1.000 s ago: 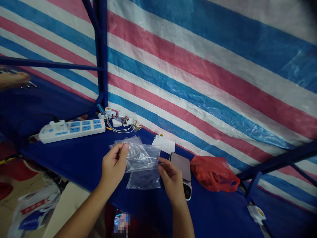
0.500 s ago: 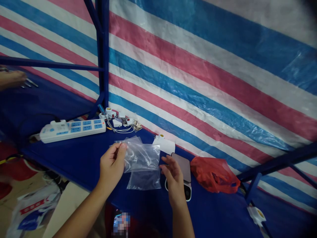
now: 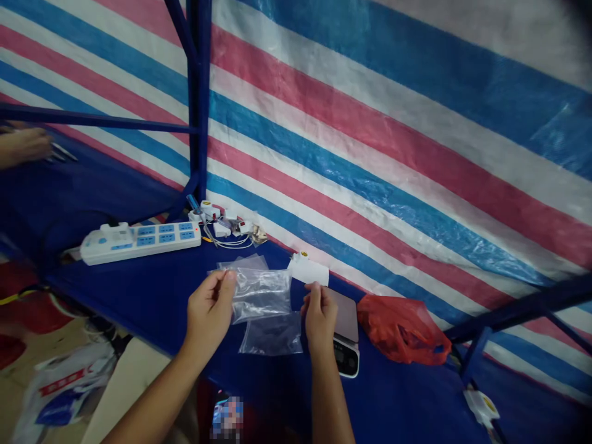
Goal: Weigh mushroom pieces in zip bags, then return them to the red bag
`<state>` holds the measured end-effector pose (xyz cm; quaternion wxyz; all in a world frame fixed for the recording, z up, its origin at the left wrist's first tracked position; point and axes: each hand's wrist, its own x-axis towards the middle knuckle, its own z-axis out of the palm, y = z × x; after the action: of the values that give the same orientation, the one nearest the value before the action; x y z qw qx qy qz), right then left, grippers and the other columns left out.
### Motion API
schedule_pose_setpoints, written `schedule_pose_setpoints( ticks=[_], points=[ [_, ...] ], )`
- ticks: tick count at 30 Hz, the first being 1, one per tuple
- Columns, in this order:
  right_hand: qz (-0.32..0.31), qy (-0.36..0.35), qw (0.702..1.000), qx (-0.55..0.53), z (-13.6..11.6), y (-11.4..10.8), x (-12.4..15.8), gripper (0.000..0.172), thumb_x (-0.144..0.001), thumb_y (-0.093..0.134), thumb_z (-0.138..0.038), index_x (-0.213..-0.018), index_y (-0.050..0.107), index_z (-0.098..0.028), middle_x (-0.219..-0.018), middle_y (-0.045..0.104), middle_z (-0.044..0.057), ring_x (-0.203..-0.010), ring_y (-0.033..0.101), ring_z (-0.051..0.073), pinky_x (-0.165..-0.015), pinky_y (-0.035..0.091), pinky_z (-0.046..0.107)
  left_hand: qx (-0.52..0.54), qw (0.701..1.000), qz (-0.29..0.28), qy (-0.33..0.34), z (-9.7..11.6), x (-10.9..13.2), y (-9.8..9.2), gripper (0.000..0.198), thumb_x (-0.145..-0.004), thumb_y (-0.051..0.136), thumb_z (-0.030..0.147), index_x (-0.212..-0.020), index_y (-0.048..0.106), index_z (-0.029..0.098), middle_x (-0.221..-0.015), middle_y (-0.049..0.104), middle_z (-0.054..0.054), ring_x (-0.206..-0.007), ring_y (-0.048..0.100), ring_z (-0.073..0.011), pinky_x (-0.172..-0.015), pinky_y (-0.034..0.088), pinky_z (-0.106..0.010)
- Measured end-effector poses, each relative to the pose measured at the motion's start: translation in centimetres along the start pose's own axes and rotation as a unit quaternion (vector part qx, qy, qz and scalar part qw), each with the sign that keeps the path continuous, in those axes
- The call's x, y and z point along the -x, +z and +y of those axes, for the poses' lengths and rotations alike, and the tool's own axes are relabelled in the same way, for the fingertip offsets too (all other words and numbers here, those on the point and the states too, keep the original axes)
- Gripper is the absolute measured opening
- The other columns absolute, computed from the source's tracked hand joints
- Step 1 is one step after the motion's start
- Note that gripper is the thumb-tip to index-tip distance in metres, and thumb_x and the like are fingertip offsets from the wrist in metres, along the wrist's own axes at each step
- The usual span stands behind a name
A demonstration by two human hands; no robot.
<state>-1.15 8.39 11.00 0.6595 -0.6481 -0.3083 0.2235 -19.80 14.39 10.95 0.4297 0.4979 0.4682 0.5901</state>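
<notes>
A clear plastic bag [image 3: 263, 293] is pinched at its left edge between the thumb and fingers of my left hand [image 3: 210, 305]. Below it another clear bag [image 3: 272, 335] lies on the blue table, and a further one shows behind the held bag. My right hand [image 3: 320, 314] is just right of the held bag, apart from it, its thumb and fingers drawn together; whether anything is between them is too small to tell. Partly behind that hand stands a kitchen scale [image 3: 346, 320] with a flat top and a dark display.
A white power strip [image 3: 143, 242] lies at the left, near small white devices and cables [image 3: 226, 228]. A white box [image 3: 308, 270] stands behind the scale, a red plastic bag [image 3: 402, 330] to its right. Another person's hand [image 3: 25, 147] is at far left.
My right hand has closed its fingers and shifted slightly left, uncovering more of the scale. The held bag's right side has folded a little. My left hand keeps its grip.
</notes>
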Motion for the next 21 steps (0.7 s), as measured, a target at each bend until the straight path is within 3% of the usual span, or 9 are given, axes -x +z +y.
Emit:
schedule_pose_setpoints(
  ticks=[3, 5, 10, 14, 17, 19, 21],
  points=[
    [-0.078, 0.059, 0.993, -0.063, -0.4, 1.1, -0.9, 0.065, -0.079, 0.056, -0.077, -0.095, 0.068, -0.015, -0.076, 0.065, 0.004, -0.064, 0.063, 0.017, -0.058, 0.052, 0.03, 0.008, 1.0, -0.001, -0.005, -0.2, -0.1, 0.0, 0.038, -0.086, 0.06, 0.056, -0.081, 0.063, 0.019, -0.056, 0.046, 0.005, -0.048, 0.043, -0.0107, -0.045, 0.038, -0.022],
    [-0.126, 0.11, 0.985, -0.054, -0.8, 2.2, -1.4, 0.062, -0.08, 0.056, -0.075, -0.092, 0.069, -0.015, -0.08, 0.067, 0.006, -0.068, 0.064, 0.018, -0.059, 0.052, 0.029, 0.013, 1.0, -0.005, -0.005, -0.3, -0.1, 0.1, 0.038, -0.086, 0.06, 0.056, -0.079, 0.062, 0.019, -0.056, 0.045, 0.005, -0.048, 0.042, -0.01, -0.044, 0.037, -0.022],
    [-0.094, 0.135, 0.986, 0.033, -0.7, 4.4, -2.4, 0.045, -0.089, 0.053, -0.06, -0.092, 0.067, -0.018, -0.09, 0.066, 0.007, -0.074, 0.061, 0.018, -0.056, 0.049, 0.027, 0.018, 1.0, -0.024, 0.008, -0.4, -0.1, -0.1, 0.04, -0.087, 0.06, 0.057, -0.076, 0.059, 0.019, -0.054, 0.042, 0.006, -0.045, 0.039, -0.0091, -0.043, 0.035, -0.022],
    [-0.167, 0.21, 0.963, 0.017, -0.6, 5.5, -2.4, 0.054, -0.096, 0.04, -0.065, -0.08, 0.064, -0.019, -0.075, 0.065, 0.005, -0.056, 0.056, 0.017, -0.051, 0.042, 0.028, 0.009, 0.999, -0.039, 0.024, -0.6, 0.0, -0.5, 0.04, -0.088, 0.059, 0.057, -0.076, 0.06, 0.019, -0.053, 0.042, 0.006, -0.045, 0.04, -0.0092, -0.042, 0.035, -0.022],
    [-0.11, 0.099, 0.983, 0.109, -0.6, 6.2, -1.9, 0.059, -0.097, 0.037, -0.066, -0.058, 0.049, -0.022, -0.056, 0.051, 0.001, -0.051, 0.047, 0.016, -0.051, 0.035, 0.03, -0.004, 0.999, -0.033, 0.042, -0.7, 0.2, -0.6, 0.038, -0.088, 0.06, 0.055, -0.076, 0.06, 0.018, -0.053, 0.044, 0.005, -0.045, 0.041, -0.0089, -0.043, 0.036, -0.021],
    [-0.054, -0.01, 0.985, 0.165, -0.4, 6.4, -1.6, 0.06, -0.098, 0.036, -0.063, -0.054, 0.039, -0.024, -0.052, 0.043, 0.0, -0.052, 0.042, 0.016, -0.055, 0.031, 0.031, -0.011, 0.998, -0.022, 0.05, -0.7, 0.2, -0.7, 0.038, -0.088, 0.06, 0.054, -0.077, 0.061, 0.018, -0.055, 0.046, 0.005, -0.046, 0.042, -0.0088, -0.043, 0.036, -0.021],
    [-0.021, -0.072, 0.981, 0.177, -0.1, 6.3, -1.5, 0.059, -0.099, 0.035, -0.063, -0.054, 0.034, -0.024, -0.051, 0.039, -0.001, -0.053, 0.039, 0.015, -0.056, 0.029, 0.031, -0.008, 0.999, -0.012, 0.043, -0.8, 0.2, -0.8, 0.038, -0.089, 0.06, 0.055, -0.079, 0.061, 0.018, -0.055, 0.046, 0.005, -0.045, 0.042, -0.0089, -0.042, 0.036, -0.02]
  ],
)
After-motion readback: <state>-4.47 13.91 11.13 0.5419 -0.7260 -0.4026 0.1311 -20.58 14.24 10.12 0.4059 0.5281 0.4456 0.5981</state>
